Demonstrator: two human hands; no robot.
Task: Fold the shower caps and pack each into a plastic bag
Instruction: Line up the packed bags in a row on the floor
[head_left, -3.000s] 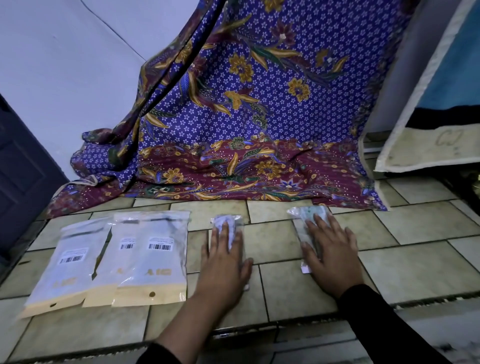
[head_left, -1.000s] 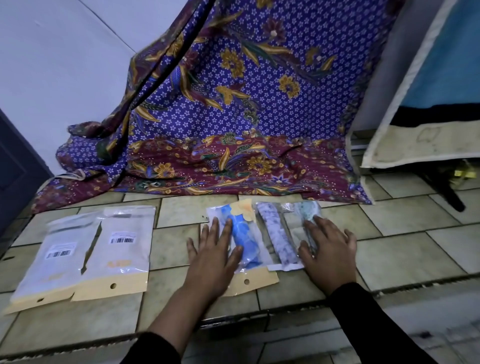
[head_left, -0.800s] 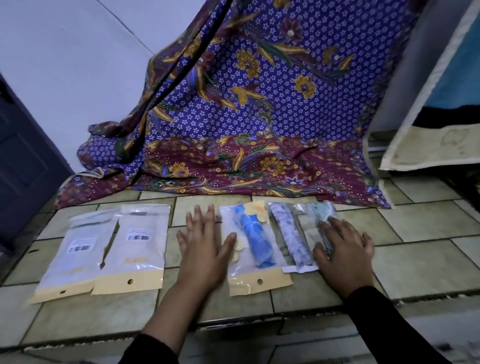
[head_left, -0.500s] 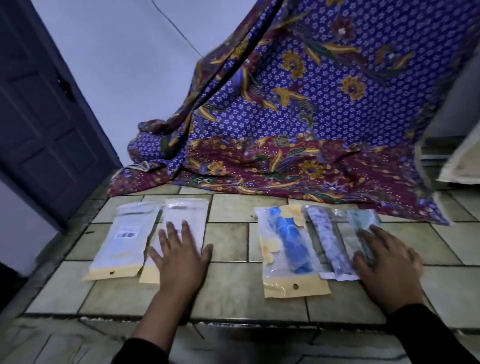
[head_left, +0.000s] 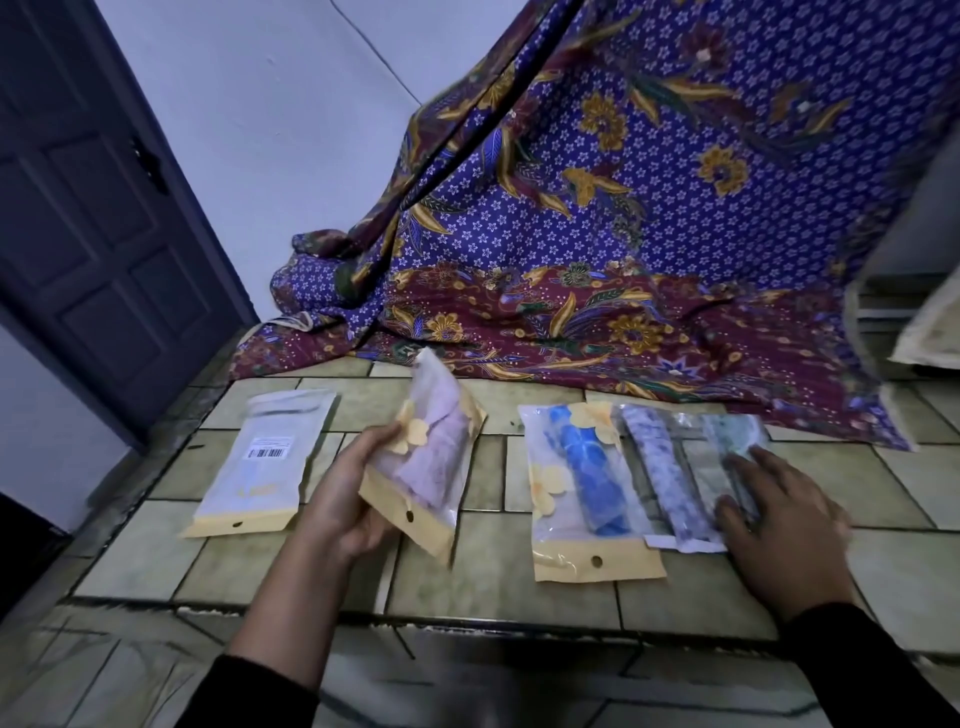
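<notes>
My left hand (head_left: 345, 506) grips a plastic bag (head_left: 434, 457) with a yellow flower print and yellow header, lifted and tilted above the tiles; something pale shows inside. One more bag (head_left: 262, 460) with a barcode label lies flat at the left. At centre right a bag holding a folded blue shower cap (head_left: 584, 470) lies flat. Beside it lie a folded white patterned cap (head_left: 662, 480) and a greenish cap (head_left: 735, 441). My right hand (head_left: 779, 525) rests palm down on the greenish cap, fingers spread.
A purple and maroon batik cloth (head_left: 597, 270) drapes behind the tiled ledge (head_left: 493, 592). A dark door (head_left: 88, 218) stands at the left. The ledge's front edge drops off just below my wrists.
My left hand has picked one bag off the left pair and raised it, tilted. The view has swung left. My right hand has stayed on the greenish cap.
</notes>
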